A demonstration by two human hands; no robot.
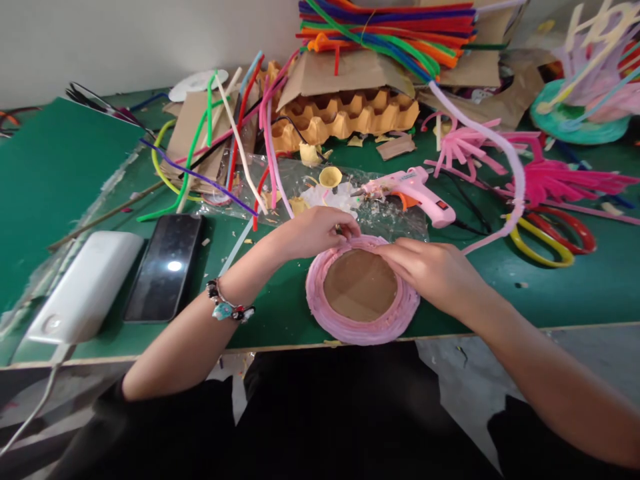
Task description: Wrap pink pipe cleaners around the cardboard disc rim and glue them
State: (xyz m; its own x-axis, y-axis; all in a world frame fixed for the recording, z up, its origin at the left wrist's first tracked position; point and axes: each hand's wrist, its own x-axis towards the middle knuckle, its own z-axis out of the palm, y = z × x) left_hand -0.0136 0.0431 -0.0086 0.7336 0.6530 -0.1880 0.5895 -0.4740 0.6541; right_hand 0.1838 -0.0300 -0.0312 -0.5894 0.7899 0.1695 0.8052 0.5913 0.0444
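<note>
A round cardboard disc (361,285) with a thick rim of coiled pink and lilac pipe cleaner (325,319) lies at the table's front edge. My left hand (323,231), fingers curled, is closed at the rim's upper left; whatever it pinches is hidden. At the upper right of the rim my right hand (430,270) presses its closed fingers on the coil. A long lilac pipe cleaner (515,167) runs from near my right hand, loops up past the right side and reaches the bundle at the back.
Behind the disc lie a pink glue gun (420,193), plastic film and an egg tray (345,120). Colored pipe cleaners (390,27) are heaped at the back. A phone (165,267) and white power bank (90,283) lie left, scissors (545,243) and pink tufts (555,180) right.
</note>
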